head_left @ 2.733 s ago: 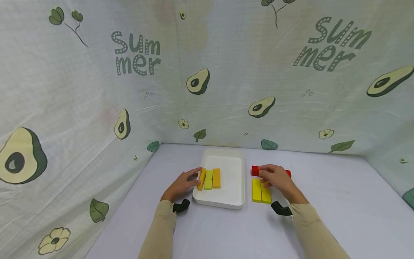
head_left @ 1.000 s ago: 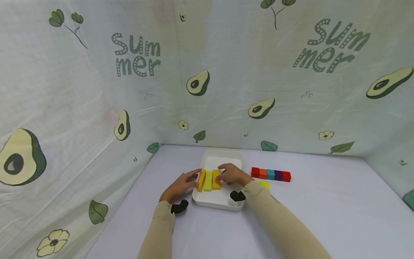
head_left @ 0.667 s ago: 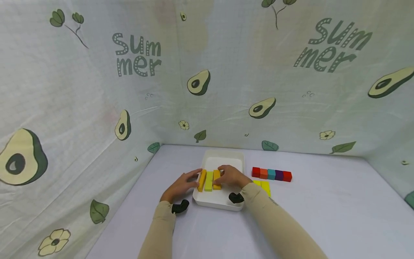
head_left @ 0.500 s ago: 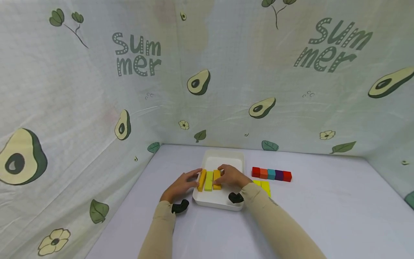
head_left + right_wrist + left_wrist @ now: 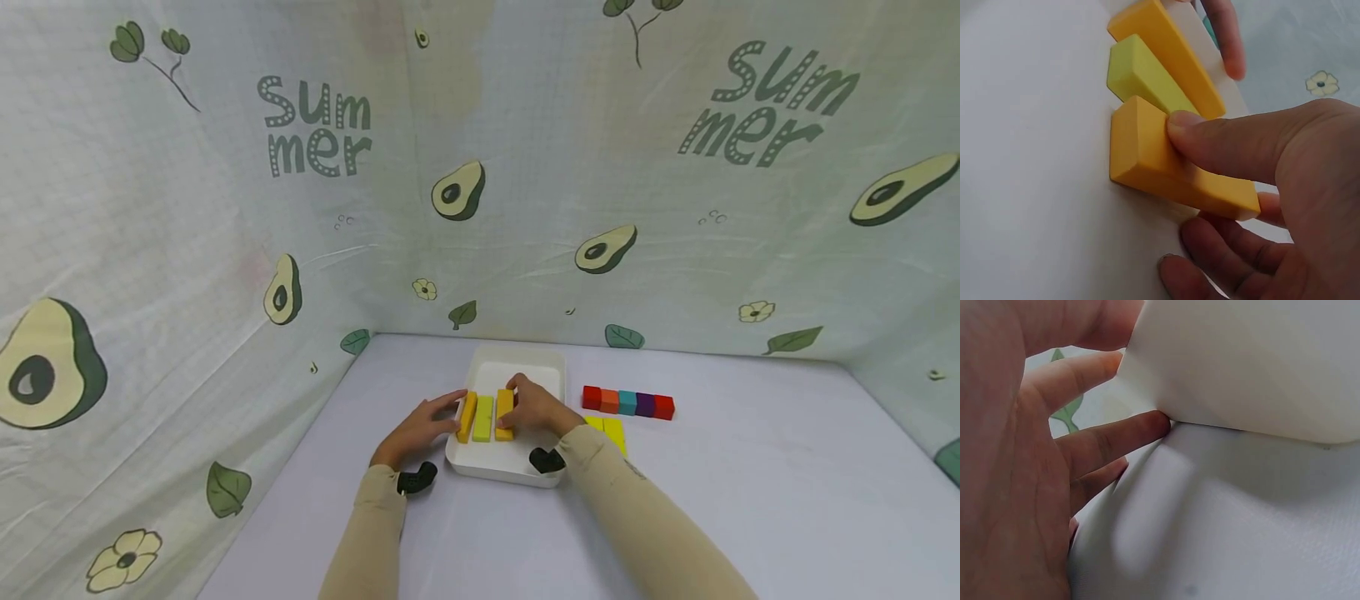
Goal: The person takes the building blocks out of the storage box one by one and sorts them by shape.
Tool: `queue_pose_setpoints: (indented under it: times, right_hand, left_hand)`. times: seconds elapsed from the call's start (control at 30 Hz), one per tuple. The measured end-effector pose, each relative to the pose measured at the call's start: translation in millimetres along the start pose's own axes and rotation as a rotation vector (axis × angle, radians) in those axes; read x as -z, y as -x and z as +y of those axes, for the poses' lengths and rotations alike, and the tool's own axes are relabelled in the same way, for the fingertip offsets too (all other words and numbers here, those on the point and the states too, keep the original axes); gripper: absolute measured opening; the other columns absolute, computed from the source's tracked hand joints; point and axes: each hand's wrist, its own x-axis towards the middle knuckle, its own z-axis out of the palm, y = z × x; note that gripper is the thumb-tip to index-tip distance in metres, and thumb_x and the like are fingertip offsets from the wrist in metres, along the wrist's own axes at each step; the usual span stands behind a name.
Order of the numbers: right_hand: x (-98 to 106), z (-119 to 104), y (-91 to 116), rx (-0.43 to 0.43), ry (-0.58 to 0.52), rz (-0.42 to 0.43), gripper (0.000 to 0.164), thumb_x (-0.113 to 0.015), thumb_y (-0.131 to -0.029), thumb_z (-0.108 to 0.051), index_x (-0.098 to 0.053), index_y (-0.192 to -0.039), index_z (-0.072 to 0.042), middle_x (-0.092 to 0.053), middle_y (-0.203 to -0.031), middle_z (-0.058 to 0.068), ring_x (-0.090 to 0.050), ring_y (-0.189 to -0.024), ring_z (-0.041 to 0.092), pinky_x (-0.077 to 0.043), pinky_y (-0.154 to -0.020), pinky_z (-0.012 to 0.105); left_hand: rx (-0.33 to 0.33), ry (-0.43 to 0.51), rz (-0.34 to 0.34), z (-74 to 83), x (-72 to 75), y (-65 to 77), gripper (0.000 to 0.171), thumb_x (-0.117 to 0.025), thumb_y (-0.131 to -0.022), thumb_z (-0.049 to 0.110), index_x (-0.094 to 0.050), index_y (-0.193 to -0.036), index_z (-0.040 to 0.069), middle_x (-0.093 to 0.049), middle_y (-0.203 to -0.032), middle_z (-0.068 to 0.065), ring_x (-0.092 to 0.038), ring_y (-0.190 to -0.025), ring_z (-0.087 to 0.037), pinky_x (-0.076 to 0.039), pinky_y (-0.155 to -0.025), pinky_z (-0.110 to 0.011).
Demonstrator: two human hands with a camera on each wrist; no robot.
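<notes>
A white tray holds three long blocks: an orange block at its left wall, a yellow-green block beside that, and another orange block to the right. My right hand pinches this right orange block, thumb on its near part and fingers round the far side; in the right wrist view it stands apart from the yellow-green one. Whether it touches the tray floor I cannot tell. My left hand rests against the tray's left side, its fingers fairly straight along the outer wall.
Right of the tray lies a row of small red, orange, teal and purple cubes. Two flat yellow blocks lie nearer, partly behind my right sleeve. A printed cloth hangs behind the white table.
My right hand has come from the yellow blocks on the right to the tray and taken hold of the right orange block, which has shifted slightly rightward. My left hand stays put.
</notes>
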Motion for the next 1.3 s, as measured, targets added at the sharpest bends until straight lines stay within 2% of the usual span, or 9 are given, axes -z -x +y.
queue_pose_setpoints:
  times: [0.33,0.57,0.7,0.9,1.1,1.3]
  right_hand:
    - [-0.6,-5.0,6.2,0.030,-0.002,0.029,0.067,-0.083,-0.082,-0.017,-0.043,-0.135,-0.005,-0.059,-0.108,0.010,-0.056,-0.093,0.024,-0.051,-0.091,0.041]
    - [-1.4,-0.9,4.6,0.054,-0.052,0.045,0.066,-0.081,-0.085,-0.011,-0.046,-0.140,-0.006,-0.060,-0.107,0.012,-0.059,-0.085,0.024,-0.057,-0.075,0.033]
    - [-1.2,0.5,5.5,0.074,-0.092,0.054,0.065,-0.079,-0.086,-0.010,-0.047,-0.142,-0.006,-0.061,-0.106,0.013,-0.061,-0.081,0.023,-0.059,-0.070,0.031]
    - [7.0,-3.0,13.1,0.071,-0.239,0.072,0.065,-0.078,-0.087,-0.009,-0.047,-0.144,-0.008,-0.058,-0.106,0.013,-0.064,-0.076,0.024,-0.061,-0.068,0.032]
    - [15.4,-4.0,18.9,0.082,-0.380,0.093,0.066,-0.076,-0.088,-0.008,-0.045,-0.147,-0.008,-0.057,-0.113,0.016,-0.066,-0.079,0.025,-0.061,-0.070,0.034]
    - [14.7,-2.0,21.8,0.080,-0.442,0.101,0.067,-0.076,-0.089,-0.008,-0.045,-0.148,-0.009,-0.056,-0.113,0.016,-0.066,-0.083,0.026,-0.061,-0.072,0.035]
  left_hand:
    - [0.017,-0.001,0.004,-3.0,-0.4,-1.3,0.058,-0.067,-0.092,0.045,-0.047,-0.146,0.047,-0.046,-0.152,-0.001,-0.031,-0.143,-0.036,-0.023,-0.110,-0.071]
    - [0.008,-0.005,0.001,-0.4,-0.3,-2.1,0.059,-0.067,-0.092,0.046,-0.047,-0.147,0.045,-0.047,-0.151,-0.001,-0.031,-0.144,-0.036,-0.022,-0.111,-0.071]
    - [0.006,-0.007,0.002,-0.4,-0.9,-1.5,0.058,-0.067,-0.092,0.047,-0.047,-0.147,0.045,-0.047,-0.152,-0.001,-0.031,-0.144,-0.036,-0.021,-0.111,-0.072]
    - [0.008,-0.005,0.009,-3.4,-1.6,-1.7,0.058,-0.067,-0.092,0.048,-0.047,-0.146,0.046,-0.047,-0.152,0.000,-0.032,-0.143,-0.036,-0.022,-0.111,-0.071]
    - [-0.009,-0.015,0.016,-2.8,-1.5,-1.7,0.058,-0.066,-0.092,0.045,-0.047,-0.147,0.043,-0.049,-0.150,-0.002,-0.034,-0.142,-0.035,-0.023,-0.111,-0.069]
    - [-0.003,-0.018,0.010,0.6,-2.3,-1.7,0.059,-0.066,-0.093,0.044,-0.047,-0.148,0.041,-0.050,-0.149,-0.003,-0.032,-0.143,-0.036,-0.020,-0.112,-0.070]
